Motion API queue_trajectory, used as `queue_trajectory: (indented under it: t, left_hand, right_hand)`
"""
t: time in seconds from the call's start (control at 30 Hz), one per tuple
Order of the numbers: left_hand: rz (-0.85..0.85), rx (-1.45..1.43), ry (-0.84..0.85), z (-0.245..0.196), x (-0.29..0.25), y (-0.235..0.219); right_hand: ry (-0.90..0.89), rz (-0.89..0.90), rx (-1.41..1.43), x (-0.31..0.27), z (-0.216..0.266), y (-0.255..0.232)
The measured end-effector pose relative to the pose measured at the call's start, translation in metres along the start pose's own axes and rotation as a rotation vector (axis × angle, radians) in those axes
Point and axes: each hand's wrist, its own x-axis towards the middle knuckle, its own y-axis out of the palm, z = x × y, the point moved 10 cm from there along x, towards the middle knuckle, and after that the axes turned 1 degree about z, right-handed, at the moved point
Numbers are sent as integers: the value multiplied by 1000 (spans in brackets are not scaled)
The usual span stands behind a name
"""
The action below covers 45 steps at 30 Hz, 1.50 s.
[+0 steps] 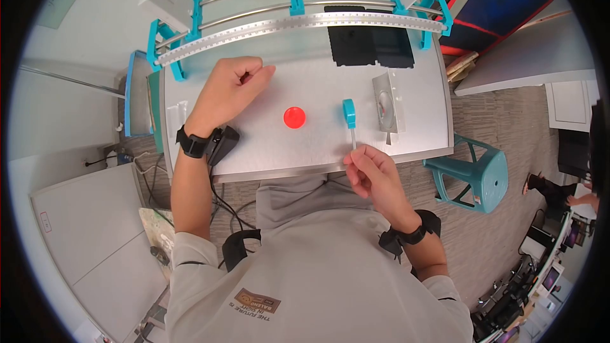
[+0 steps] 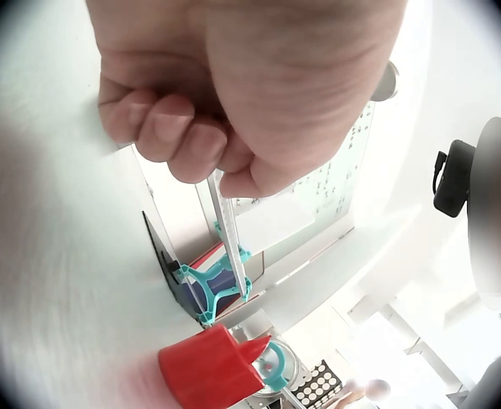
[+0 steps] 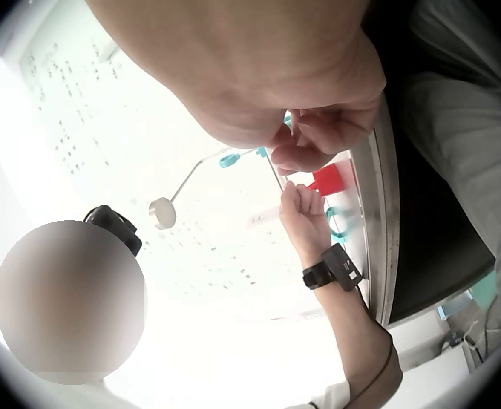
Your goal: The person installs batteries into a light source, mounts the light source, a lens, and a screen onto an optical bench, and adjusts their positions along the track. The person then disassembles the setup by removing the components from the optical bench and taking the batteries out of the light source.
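My right hand [image 1: 375, 178], at the table's front edge, pinches the thin grey rod of a turquoise ring-headed stick [image 1: 349, 113]. The ring end points away from me over the table. My left hand [image 1: 232, 86] is curled into a fist above the table's left side, with its thumb against the index finger. Nothing shows in its grasp; in the left wrist view the fist [image 2: 182, 128] has its fingertips folded into the palm. Between the hands stands a small red round container [image 1: 294, 117]. Its red side [image 2: 204, 371] and a pointed projection show in the left wrist view.
A clear flat pack [image 1: 386, 105] with a round thing in it lies right of the stick. Behind are black sheets [image 1: 368, 37] and a long metal ruler [image 1: 298, 23] on a turquoise-bracketed rail frame. A green stool [image 1: 486, 178] stands at the right; cables hang at the left.
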Motion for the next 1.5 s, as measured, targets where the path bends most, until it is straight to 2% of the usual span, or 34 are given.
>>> queue_trajectory:
  t: [1.03, 1.1, 1.23, 1.33, 1.43, 1.5]
  left_hand:
    - [-92, -38, 38, -1, 3, -2]
    - [-133, -274, 69, 1, 2, -5]
    - [-139, -277, 2, 7, -1, -15]
    - [-230, -111, 23, 0, -5, -25]
    - [-247, -158, -89, 18, -9, -29]
    - [-243, -368, 59, 15, -8, -32]
  right_hand:
    - [6, 14, -2, -1, 1, 1]
    - [5, 18, 3, -1, 0, 2]
    - [8, 14, -6, -1, 0, 1]
    - [2, 22, -6, 1, 0, 0]
    - [8, 25, -7, -1, -1, 1]
    - [7, 21, -16, -1, -1, 1]
